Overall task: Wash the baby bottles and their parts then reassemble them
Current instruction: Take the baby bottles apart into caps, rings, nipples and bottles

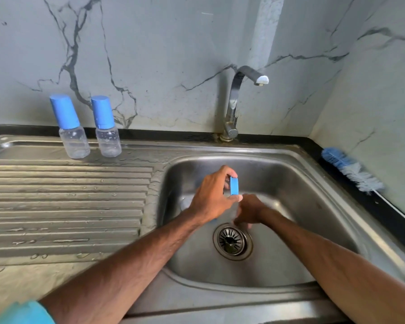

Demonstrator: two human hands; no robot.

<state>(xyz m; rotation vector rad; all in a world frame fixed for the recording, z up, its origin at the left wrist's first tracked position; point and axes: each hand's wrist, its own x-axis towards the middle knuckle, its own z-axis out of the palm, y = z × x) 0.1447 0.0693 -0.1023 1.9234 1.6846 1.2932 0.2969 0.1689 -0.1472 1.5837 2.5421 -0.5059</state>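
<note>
- Blue ring (234, 186): pinched on edge between the thumb and fingertips of the left hand (211, 197), thumb below, fingers curled over the top. It is held above the sink basin (290, 183), clear of the steel.
- Right hand (250, 211): blurred, just beside and below the ring, knuckles up and fingers pointed down toward the drain strainer (232, 240). It cannot be told whether anything is held in it or how the fingers are set.
- A small blue scrap (214, 221) is seen under the left wrist and a pale, clear shape (185, 203) behind that hand. Both are too hidden to name.
- No water is seen falling from the tap (236, 99).
- A capped bottle (71, 127) and a second capped bottle (107, 127) stand upright side by side at the back of the drainboard (68, 206), well apart from the hands, closed, with droplets on the steel around them.
- The bottle brush (351, 170) is laid on the counter at right, untouched.
- Judgement: two bottles are taken as washed and reassembled. A third set appears in hand, its parts separate. What is left is likely rinsing, then refitting the ring to its bottle.
</note>
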